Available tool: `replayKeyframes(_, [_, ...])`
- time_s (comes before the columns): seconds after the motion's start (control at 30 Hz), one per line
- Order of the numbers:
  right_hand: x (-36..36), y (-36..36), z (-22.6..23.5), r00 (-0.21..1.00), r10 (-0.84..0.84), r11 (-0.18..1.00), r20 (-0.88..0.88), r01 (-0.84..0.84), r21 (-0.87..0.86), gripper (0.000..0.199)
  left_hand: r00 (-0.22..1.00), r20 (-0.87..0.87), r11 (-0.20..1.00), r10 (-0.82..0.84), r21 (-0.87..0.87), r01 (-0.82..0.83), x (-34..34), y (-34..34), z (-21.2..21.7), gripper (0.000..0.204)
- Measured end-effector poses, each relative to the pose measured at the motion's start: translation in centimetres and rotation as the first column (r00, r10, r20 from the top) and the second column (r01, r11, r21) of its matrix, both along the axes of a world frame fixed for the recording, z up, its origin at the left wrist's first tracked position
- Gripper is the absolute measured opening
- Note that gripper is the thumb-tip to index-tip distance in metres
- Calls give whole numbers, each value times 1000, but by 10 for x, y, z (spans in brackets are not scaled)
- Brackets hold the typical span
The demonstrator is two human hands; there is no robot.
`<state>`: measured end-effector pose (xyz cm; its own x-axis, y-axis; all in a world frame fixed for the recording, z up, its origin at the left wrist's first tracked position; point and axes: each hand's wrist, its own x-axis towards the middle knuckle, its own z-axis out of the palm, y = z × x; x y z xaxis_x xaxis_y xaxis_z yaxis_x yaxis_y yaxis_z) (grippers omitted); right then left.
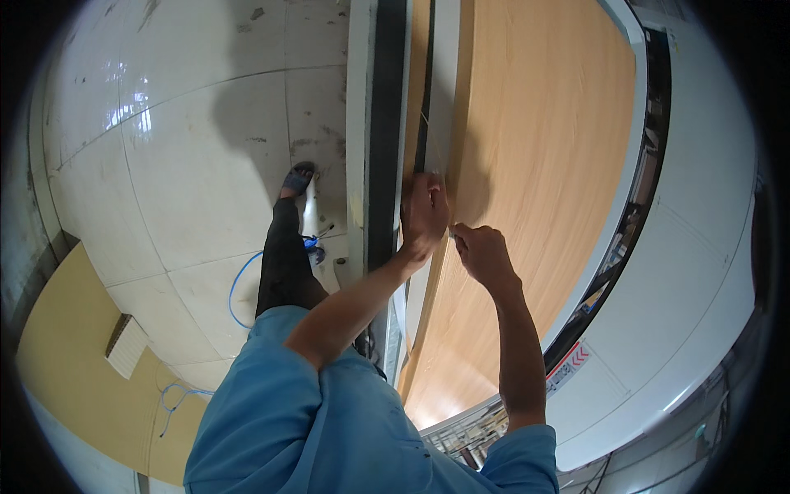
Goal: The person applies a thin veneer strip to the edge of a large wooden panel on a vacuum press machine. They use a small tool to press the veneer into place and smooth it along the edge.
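Note:
A light wood-grain panel [543, 123] stretches away along my right side. Beside its long edge runs a pale grey strip [443, 74], with a narrow dark gap to its left. My left hand [425, 210] rests on that strip, its fingers curled down; whatever they grip is hidden. A thin pale strand rises from near these fingers. My right hand [484, 253] is closed in a fist at the panel's edge, just right of my left hand. From its thumb side pokes a small light-coloured tip, too little of it visible to name.
A black band [387, 107] on the bench frame lies left of the panel. On the tiled floor [189, 148] are a blue hose [233, 295] and my sandalled foot [298, 177]. A curved white surface [683, 247] borders the right; a yellowish board [74, 346] stands lower left.

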<state>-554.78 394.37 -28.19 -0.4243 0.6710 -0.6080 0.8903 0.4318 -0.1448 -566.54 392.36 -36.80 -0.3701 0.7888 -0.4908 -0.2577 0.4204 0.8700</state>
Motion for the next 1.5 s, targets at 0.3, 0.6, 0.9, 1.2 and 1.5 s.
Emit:
replayKeyframes(0.3, [42, -117, 3, 991, -85, 989, 107, 97, -109, 11, 966, 71, 968, -250, -13, 252, 5, -36, 0, 23])
replayKeyframes(0.6, [92, -255, -1, 976, -149, 981, 157, 166, -103, 19, 864, -100, 869, -494, -54, 491, 39, -118, -21, 22])
replayKeyframes(0.9, [157, -406, -17, 984, 145, 896, 101, -174, 409, 9, 875, -170, 886, -454, 19, 463, 65, -172, -23, 35])
replayKeyframes(1.2, [196, -526, -11, 985, 60, 934, 161, -113, 339, 7, 495, -763, 628, -416, 152, 763, 109, -316, 15, 23])
replayKeyframes(1.5, [229, -664, -1, 954, -231, 959, 189, 191, 210, 16, 28, -989, -198, -143, 56, 979, 134, -413, 9, 22])
